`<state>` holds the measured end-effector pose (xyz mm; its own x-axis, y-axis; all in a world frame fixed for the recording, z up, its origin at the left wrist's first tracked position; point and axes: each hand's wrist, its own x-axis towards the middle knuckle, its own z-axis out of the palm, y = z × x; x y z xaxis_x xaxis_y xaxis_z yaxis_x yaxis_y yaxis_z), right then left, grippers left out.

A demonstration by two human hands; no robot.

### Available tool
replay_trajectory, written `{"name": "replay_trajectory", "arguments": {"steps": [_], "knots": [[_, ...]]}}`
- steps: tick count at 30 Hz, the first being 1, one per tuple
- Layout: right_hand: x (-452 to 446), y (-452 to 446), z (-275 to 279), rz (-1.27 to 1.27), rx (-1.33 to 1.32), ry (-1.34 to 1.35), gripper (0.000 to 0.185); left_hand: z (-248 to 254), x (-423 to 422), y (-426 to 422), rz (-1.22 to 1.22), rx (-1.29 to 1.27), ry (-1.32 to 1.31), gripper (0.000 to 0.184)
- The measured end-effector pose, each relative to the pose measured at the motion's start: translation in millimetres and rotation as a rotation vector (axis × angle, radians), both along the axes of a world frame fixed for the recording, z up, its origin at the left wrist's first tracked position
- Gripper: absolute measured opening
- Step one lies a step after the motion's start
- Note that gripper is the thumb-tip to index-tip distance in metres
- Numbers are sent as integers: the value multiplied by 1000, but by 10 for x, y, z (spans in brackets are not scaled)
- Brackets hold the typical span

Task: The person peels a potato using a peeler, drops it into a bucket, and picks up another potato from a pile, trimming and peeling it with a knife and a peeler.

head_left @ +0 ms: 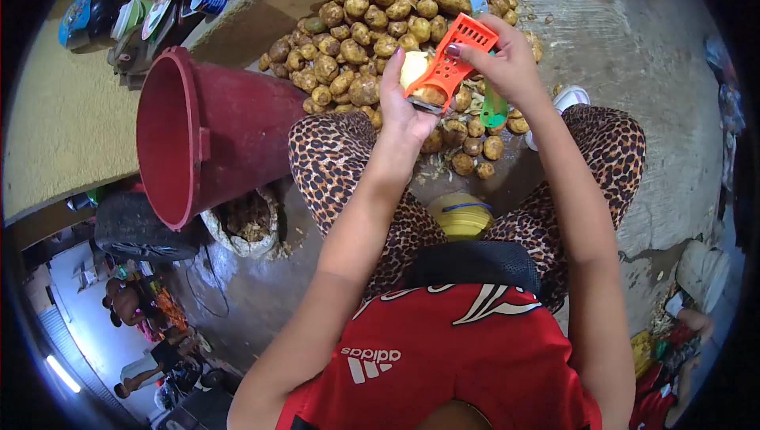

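So, far left there's a big red bucket (pixel 245 117) tipped on its side, mouth facing away from the potatoes, with a white sack (pixel 270 232) holding brownish scraps just below it. Then you get the potato pile (pixel 348 50), a proper heap of muddy skins on the floor.

In front of that, the left hand (pixel 405 113) is cradling a part-peeled potato (pixel 412 68), thumb up its outer side. The other fingers are mostly hidden underneath, so I can't tell exactly how they sit. Pale flesh up top, skin showing by the blade.

The orange peeler (pixel 449 70) is right over that potato, blade end low near the left palm. I'd call this mid-peel. A stroke from here would want a steady left hold, the edge flat on the skin and the palm out of the blade's way, imo.

Right hand (pixel 507 62) has the peeler's upper end pinched, thumb on the front face, fingers tucked behind. Just below it there's a green tool (pixel 494 106) by the loose potatoes, then a white shoe (pixel 571 98) further right.
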<state>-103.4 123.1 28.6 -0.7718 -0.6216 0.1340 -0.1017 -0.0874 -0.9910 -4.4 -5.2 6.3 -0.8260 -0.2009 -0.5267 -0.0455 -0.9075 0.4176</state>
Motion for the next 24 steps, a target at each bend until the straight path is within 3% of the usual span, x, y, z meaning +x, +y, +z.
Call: {"name": "replay_trajectory", "arguments": {"steps": [4, 7, 11, 13, 18, 22, 24], "knots": [[-137, 80, 223, -176, -15, -81, 26, 89, 21, -8, -68, -33, -39, 46], [-526, 305, 250, -210, -180, -95, 29, 142, 59, 21, -95, -65, -112, 47], [-169, 123, 179, -90, -94, -251, 31, 212, -22, 84, -5, 1, -104, 45], [32, 39, 142, -16, -21, -180, 30, 190, -47, 83, 11, -12, -80, 45], [-387, 189, 167, -283, -66, -17, 28, 104, 33, 35, -106, -127, 14, 45], [-334, 236, 271, -114, -133, -258, 24, 161, 6, 110, -65, -99, 32, 46], [-131, 120, 239, -39, -45, -277, 24, 203, -1, 125, -74, -79, 30, 49]]}}
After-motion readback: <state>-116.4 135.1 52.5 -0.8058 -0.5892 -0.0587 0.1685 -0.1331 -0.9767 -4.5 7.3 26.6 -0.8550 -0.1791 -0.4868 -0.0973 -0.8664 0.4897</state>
